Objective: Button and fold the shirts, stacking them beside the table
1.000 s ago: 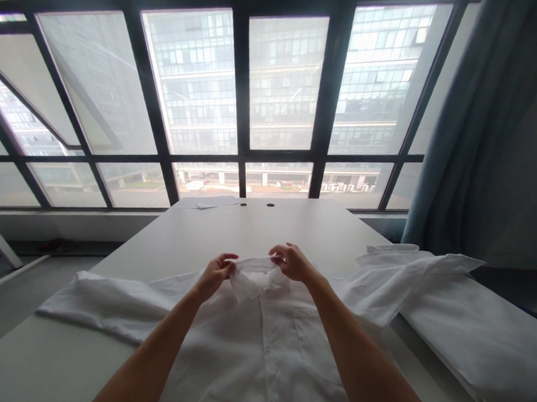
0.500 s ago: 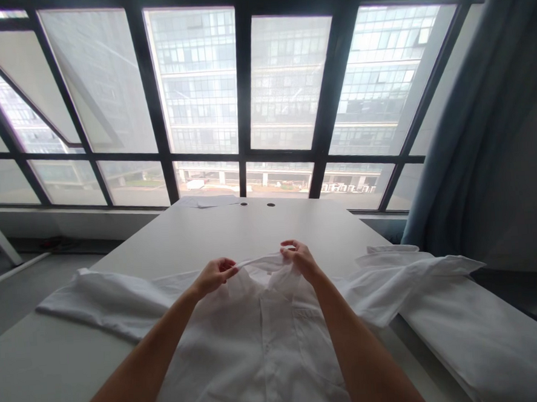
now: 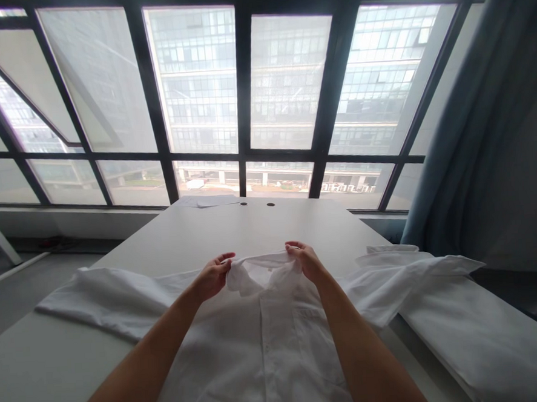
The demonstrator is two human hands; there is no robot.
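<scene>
A white button-front shirt (image 3: 241, 354) lies front side up, its collar pointing away from me and its sleeves spread to both sides. My left hand (image 3: 215, 276) pinches the left end of the shirt collar (image 3: 265, 259) between thumb and fingers. At the collar's right end, my right hand (image 3: 305, 260) grips the fabric the same way. The collar is stretched between the two hands, with its neck opening showing. A chest pocket sits right of the button placket. My forearms cover parts of the shirt body.
Beneath the shirt is a white table (image 3: 206, 229) with two round cable holes near its far edge. More white cloth (image 3: 490, 327) lies at the right, partly under the sleeve. Large windows stand behind the table, and a blue-grey curtain (image 3: 468, 128) hangs at the right.
Both hands have moved slightly apart along the collar, the left one leftward and the right one rightward. The collar is now more stretched, and its neck opening shows more clearly.
</scene>
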